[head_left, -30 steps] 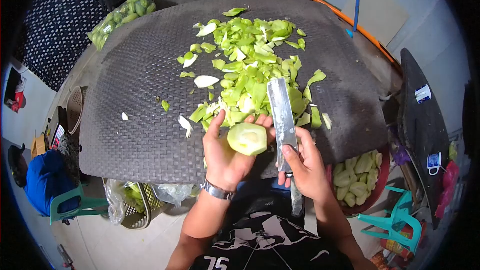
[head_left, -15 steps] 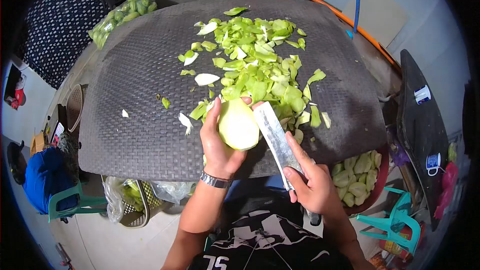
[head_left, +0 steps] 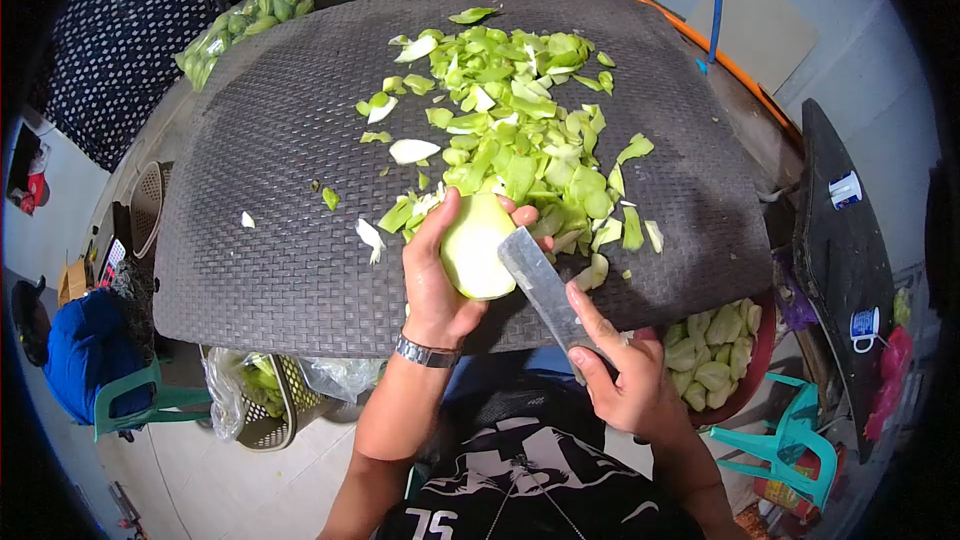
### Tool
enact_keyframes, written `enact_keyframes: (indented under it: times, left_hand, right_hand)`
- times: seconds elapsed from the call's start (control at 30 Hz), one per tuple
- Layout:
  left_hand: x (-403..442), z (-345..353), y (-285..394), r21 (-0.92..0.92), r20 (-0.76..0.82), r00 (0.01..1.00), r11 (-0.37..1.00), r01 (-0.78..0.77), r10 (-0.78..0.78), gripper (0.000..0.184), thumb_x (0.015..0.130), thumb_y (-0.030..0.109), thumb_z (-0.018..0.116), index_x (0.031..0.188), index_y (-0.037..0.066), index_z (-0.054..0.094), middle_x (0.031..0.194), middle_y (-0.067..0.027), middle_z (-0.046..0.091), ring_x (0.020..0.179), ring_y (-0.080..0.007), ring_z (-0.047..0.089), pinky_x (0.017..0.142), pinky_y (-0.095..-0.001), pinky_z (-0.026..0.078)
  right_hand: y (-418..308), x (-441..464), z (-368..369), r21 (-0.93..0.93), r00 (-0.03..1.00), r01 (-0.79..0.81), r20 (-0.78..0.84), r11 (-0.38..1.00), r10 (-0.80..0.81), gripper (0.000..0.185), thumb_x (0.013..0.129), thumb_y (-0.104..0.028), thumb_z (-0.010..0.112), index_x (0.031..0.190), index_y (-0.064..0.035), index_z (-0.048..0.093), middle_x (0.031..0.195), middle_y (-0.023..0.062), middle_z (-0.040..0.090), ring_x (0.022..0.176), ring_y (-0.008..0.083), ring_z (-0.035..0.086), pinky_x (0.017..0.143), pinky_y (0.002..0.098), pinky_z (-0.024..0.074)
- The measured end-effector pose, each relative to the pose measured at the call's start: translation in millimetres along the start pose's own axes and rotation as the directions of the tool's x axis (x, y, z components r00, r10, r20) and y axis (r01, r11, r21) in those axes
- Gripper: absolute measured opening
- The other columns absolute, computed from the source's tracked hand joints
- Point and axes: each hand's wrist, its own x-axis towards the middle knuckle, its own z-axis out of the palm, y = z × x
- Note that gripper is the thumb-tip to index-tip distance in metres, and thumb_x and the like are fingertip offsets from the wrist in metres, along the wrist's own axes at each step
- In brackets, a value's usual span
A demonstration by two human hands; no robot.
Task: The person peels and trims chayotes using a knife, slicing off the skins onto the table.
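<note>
My left hand [head_left: 436, 275] is wrapped round a peeled, pale green chayote [head_left: 477, 248], holding it above the near part of the table. In my right hand [head_left: 630, 375] is a wide-bladed knife [head_left: 548, 290], with the index finger stretched along the blade. The blade's tip end is at the chayote's right side, close to my left fingertips; whether it touches the flesh I cannot tell. Just beyond my hands lies a heap of green peelings [head_left: 520, 130]. The knife's handle is hidden in my right palm.
Under the peelings is a dark woven-pattern table [head_left: 270, 240]. A red basin [head_left: 765, 340] of peeled chayotes stands below its right edge, beside a green stool [head_left: 785, 440]. A basket [head_left: 290, 410] stands below on the left. A bag of green produce [head_left: 245, 25] lies at the far left.
The knife has turned, its blade showing a flatter grey face, and its tip end has moved slightly left and down against the chayote's side. More left fingertips show behind the chayote.
</note>
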Motion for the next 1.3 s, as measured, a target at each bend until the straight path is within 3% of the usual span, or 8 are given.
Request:
enact_keyframes:
  times: [0.07, 0.13, 0.2, 0.27, 0.57, 0.67, 0.87, 1.3]
  left_hand:
    - [0, 4, 1, 0.020, -0.017, 1.000, 1.000, 0.001, -0.001, 0.054, 0.107, 0.050, 0.046, 0.117, -0.001, 0.065, 0.111, -0.0244, 0.074, 0.096, -0.0483, 0.073, 0.091, -0.0572, 0.060]
    - [-1, 8, 0, 0.046, -0.073, 0.997, 0.999, -0.009, 0.012, 0.055, 0.107, 0.049, 0.046, 0.116, -0.001, 0.065, 0.109, -0.0242, 0.074, 0.094, -0.0485, 0.073, 0.090, -0.0562, 0.060]
    - [0, 3, -1, 0.014, -0.034, 0.999, 1.000, -0.015, 0.016, 0.055, 0.107, 0.049, 0.047, 0.116, -0.001, 0.065, 0.109, -0.0244, 0.074, 0.094, -0.0479, 0.073, 0.091, -0.0557, 0.060]
    - [0, 2, -2, 0.000, -0.025, 0.999, 1.000, -0.023, 0.023, 0.055, 0.106, 0.050, 0.047, 0.116, -0.002, 0.065, 0.109, -0.0243, 0.074, 0.094, -0.0473, 0.073, 0.093, -0.0555, 0.059]
    - [1, 3, -3, -0.006, -0.073, 0.991, 0.994, -0.113, 0.112, 0.057, 0.106, 0.051, 0.048, 0.116, -0.002, 0.065, 0.107, -0.0232, 0.073, 0.096, -0.0455, 0.073, 0.096, -0.0569, 0.058]
    - [0, 5, -2, 0.010, -0.076, 0.993, 0.996, -0.094, 0.094, 0.057, 0.106, 0.052, 0.048, 0.116, -0.002, 0.065, 0.109, -0.0240, 0.073, 0.096, -0.0457, 0.073, 0.096, -0.0571, 0.058]
    - [-1, 4, -8, 0.035, -0.056, 0.996, 0.997, -0.072, 0.074, 0.060, 0.106, 0.054, 0.047, 0.116, -0.003, 0.064, 0.111, -0.0249, 0.073, 0.095, -0.0470, 0.074, 0.092, -0.0553, 0.059]
    - [2, 2, -22, 0.017, -0.084, 0.996, 0.999, -0.028, 0.030, 0.062, 0.107, 0.059, 0.043, 0.118, 0.001, 0.062, 0.111, -0.0223, 0.072, 0.093, -0.0429, 0.074, 0.087, -0.0533, 0.061]
  right_hand:
    - [-2, -2, -3, 0.046, 0.999, -0.037, 0.019, 0.998, 0.036, 0.060, 0.094, 0.002, 0.063, 0.153, -0.0012, 0.051, 0.119, 0.0236, 0.073, 0.084, 0.0298, 0.074, 0.089, 0.0343, 0.0533]
    - [3, -1, -5, 0.049, 1.000, 0.000, 0.016, 0.999, -0.001, 0.063, 0.097, 0.001, 0.061, 0.157, -0.0052, 0.046, 0.098, 0.0271, 0.071, 0.080, 0.0367, 0.074, 0.078, 0.0372, 0.0551]
    - [3, -2, -7, 0.043, 0.998, -0.048, 0.047, 0.998, 0.045, 0.063, 0.097, 0.002, 0.061, 0.157, -0.0044, 0.046, 0.100, 0.0281, 0.071, 0.082, 0.0361, 0.075, 0.077, 0.0374, 0.0557]
    - [-2, -3, -10, 0.021, 0.979, -0.173, 0.112, 0.985, 0.170, 0.060, 0.094, 0.004, 0.061, 0.153, 0.0012, 0.050, 0.126, 0.0265, 0.071, 0.091, 0.0279, 0.077, 0.084, 0.0349, 0.0553]
    - [5, -8, 4, -0.055, 0.996, 0.080, -0.025, 0.995, -0.081, 0.061, 0.095, 0.002, 0.061, 0.154, 0.0051, 0.046, 0.130, 0.0271, 0.069, 0.089, 0.0336, 0.077, 0.092, 0.0374, 0.0531]
    - [5, -2, 8, -0.030, 0.991, 0.123, -0.058, 0.992, -0.124, 0.062, 0.098, 0.001, 0.059, 0.158, -0.0006, 0.044, 0.095, 0.0313, 0.071, 0.083, 0.0406, 0.076, 0.076, 0.0411, 0.0572]
    - [11, 2, 12, 0.001, 0.998, 0.058, -0.016, 0.998, -0.058, 0.064, 0.098, -0.002, 0.062, 0.159, -0.0032, 0.042, 0.071, 0.0236, 0.067, 0.068, 0.0378, 0.073, 0.066, 0.0395, 0.0551]
    - [18, 8, 15, 0.243, 0.982, -0.167, 0.122, 0.955, 0.141, 0.069, 0.101, -0.001, 0.060, 0.164, -0.0106, 0.034, 0.072, 0.0186, 0.069, 0.064, 0.0230, 0.073, 0.068, 0.0334, 0.0554]
